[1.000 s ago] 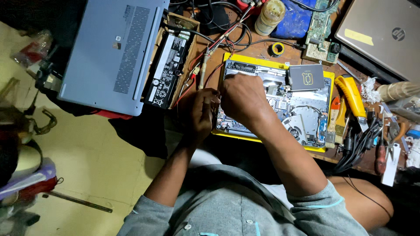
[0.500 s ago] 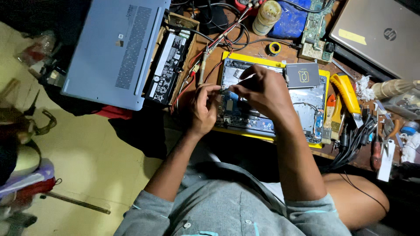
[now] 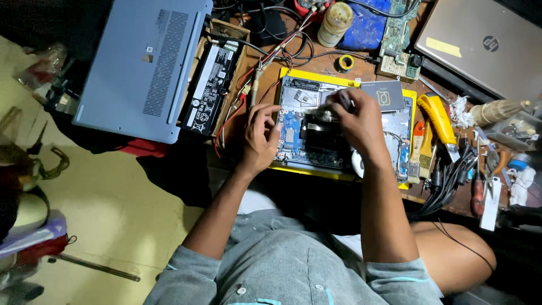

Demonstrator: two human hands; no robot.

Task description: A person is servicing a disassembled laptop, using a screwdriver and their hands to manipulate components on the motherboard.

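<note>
An opened laptop board [image 3: 293, 141], blue and black with a dark fan block, lies on a yellow mat [image 3: 316, 172] on the workbench. My left hand [image 3: 259, 138] rests with bent fingers at the board's left edge and holds nothing that I can see. My right hand [image 3: 357, 121] hovers over the middle of the board, pinched on a thin metal tool [image 3: 336, 106] whose tip points left and down at the board. A small black card [image 3: 383, 95] lies on the board's upper right corner.
A blue laptop base [image 3: 144, 62] and a black battery [image 3: 210, 90] lie at the left. Red and black wires [image 3: 271, 53], a jar [image 3: 335, 22], a tape roll [image 3: 344, 62], a silver laptop [image 3: 485, 45], yellow-handled tools [image 3: 440, 118] and cables [image 3: 451, 175] crowd the bench.
My hands, close together a second ago, have parted. The right hand moved right over the board with the tool; the left stayed by the board's left edge.
</note>
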